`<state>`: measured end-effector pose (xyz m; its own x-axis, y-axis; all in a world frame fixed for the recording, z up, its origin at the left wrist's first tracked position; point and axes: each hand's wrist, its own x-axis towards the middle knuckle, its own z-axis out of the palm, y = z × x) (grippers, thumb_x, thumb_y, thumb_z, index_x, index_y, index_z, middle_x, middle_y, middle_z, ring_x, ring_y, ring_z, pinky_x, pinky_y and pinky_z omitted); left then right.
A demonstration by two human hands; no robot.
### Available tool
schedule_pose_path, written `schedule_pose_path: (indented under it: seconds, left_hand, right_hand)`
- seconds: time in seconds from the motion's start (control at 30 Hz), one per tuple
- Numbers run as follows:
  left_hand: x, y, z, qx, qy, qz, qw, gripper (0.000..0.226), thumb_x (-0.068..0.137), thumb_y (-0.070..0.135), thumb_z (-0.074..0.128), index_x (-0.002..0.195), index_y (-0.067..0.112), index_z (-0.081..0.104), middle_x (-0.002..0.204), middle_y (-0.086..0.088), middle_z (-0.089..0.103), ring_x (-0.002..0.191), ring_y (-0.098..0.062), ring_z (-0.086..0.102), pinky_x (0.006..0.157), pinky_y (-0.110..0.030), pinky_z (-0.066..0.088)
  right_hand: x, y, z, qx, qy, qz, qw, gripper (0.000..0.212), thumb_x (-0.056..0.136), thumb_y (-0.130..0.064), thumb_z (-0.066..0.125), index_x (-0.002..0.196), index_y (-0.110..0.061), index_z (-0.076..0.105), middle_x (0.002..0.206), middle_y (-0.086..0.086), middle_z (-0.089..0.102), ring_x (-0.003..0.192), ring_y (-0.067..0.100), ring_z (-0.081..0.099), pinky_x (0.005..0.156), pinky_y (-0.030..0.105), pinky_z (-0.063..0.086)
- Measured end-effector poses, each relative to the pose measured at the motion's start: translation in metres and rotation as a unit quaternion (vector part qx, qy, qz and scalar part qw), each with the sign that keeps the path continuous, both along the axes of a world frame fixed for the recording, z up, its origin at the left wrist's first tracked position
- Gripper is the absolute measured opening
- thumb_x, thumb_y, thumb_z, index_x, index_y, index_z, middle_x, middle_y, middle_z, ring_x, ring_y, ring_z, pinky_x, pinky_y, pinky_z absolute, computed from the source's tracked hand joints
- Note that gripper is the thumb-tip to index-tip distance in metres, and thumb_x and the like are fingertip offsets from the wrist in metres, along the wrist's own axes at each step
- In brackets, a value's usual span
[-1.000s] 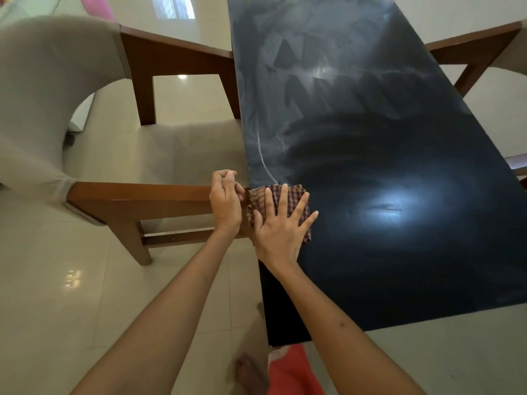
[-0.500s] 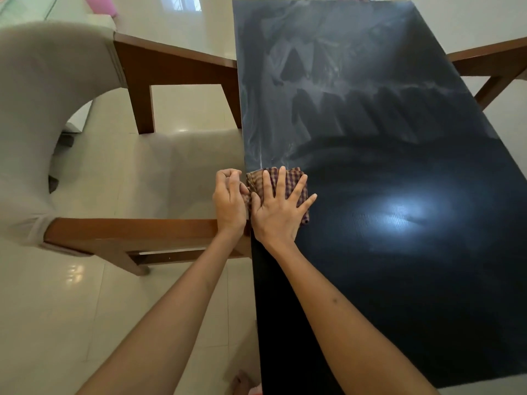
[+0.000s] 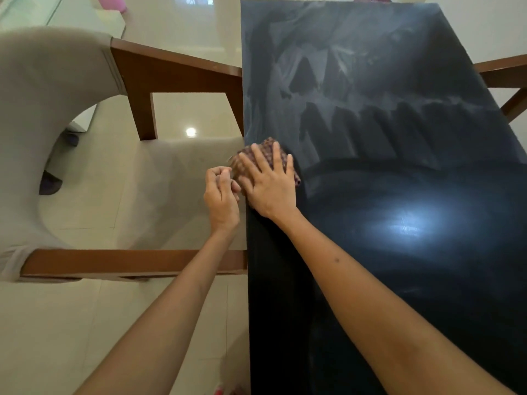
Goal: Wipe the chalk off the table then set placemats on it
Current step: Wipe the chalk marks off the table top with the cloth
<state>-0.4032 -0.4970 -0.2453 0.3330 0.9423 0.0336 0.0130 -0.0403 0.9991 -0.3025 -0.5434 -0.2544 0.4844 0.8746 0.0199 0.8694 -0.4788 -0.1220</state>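
Note:
A black table (image 3: 399, 280) runs away from me, its near half dark and its far half clouded with smeared white chalk (image 3: 322, 69). My right hand (image 3: 271, 186) lies flat, fingers spread, pressing a brown checked cloth (image 3: 262, 151) onto the table at its left edge. My left hand (image 3: 221, 195) is curled beside it, just off the table edge, its fingers closed; whether it pinches a corner of the cloth I cannot tell. No placemats are in view.
A grey upholstered chair (image 3: 51, 89) with wooden arms (image 3: 128, 262) stands close against the table's left side. Another wooden chair arm (image 3: 504, 69) shows at the right. The floor is glossy cream tile (image 3: 71, 323).
Both hands and the cloth have slid farther along the table's left edge, away from me, wiping off the thin chalk line there. My view has moved forward with them.

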Motion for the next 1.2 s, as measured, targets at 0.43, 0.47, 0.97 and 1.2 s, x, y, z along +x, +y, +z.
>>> schedule_pose_path:
  seconds: [0.43, 0.47, 0.97, 1.2]
  left_hand:
    - [0.023, -0.02, 0.01, 0.015, 0.034, -0.003, 0.999, 0.018, 0.103, 0.02, 0.036, 0.096, 0.011, 0.051, 0.066, 0.001, 0.052, 0.056, -0.009, 0.045, 0.054, -0.02, 0.042]
    - [0.021, -0.021, 0.01, 0.014, 0.035, -0.004, 0.999, 0.018, 0.102, 0.02, 0.036, 0.096, 0.011, 0.051, 0.066, 0.001, 0.052, 0.056, -0.009, 0.045, 0.054, -0.02, 0.041]
    - [0.026, -0.022, 0.004, 0.012, 0.037, 0.062, 0.997, 0.016, 0.102, 0.02, 0.036, 0.096, 0.014, 0.05, 0.071, -0.001, 0.051, 0.062, -0.017, 0.046, 0.062, -0.036, 0.044]
    - [0.052, -0.014, -0.003, 0.096, 0.099, 0.089, 0.987, 0.018, 0.101, 0.03, 0.036, 0.097, 0.019, 0.05, 0.068, 0.01, 0.053, 0.059, -0.003, 0.05, 0.063, -0.032, 0.046]
  right_hand:
    - [0.117, -0.12, -0.002, -0.009, 0.022, -0.251, 0.968, 0.054, 0.099, -0.05, 0.03, 0.151, -0.038, 0.022, 0.162, -0.007, 0.014, 0.149, 0.032, -0.001, 0.117, 0.059, 0.0]
    - [0.119, -0.122, -0.002, -0.01, 0.025, -0.282, 0.959, 0.055, 0.099, -0.05, 0.027, 0.152, -0.037, 0.019, 0.162, -0.006, 0.013, 0.149, 0.033, -0.002, 0.117, 0.059, 0.0]
    - [0.022, 0.031, 0.002, -0.056, 0.003, 0.069, 0.996, 0.058, 0.098, -0.057, 0.021, 0.152, -0.035, 0.018, 0.163, -0.001, 0.006, 0.147, 0.039, -0.006, 0.115, 0.063, 0.001]
    - [0.053, 0.015, -0.001, -0.016, 0.011, 0.079, 0.997, 0.056, 0.099, -0.056, 0.019, 0.151, -0.036, 0.021, 0.162, -0.005, 0.012, 0.149, 0.032, -0.002, 0.116, 0.058, -0.005]
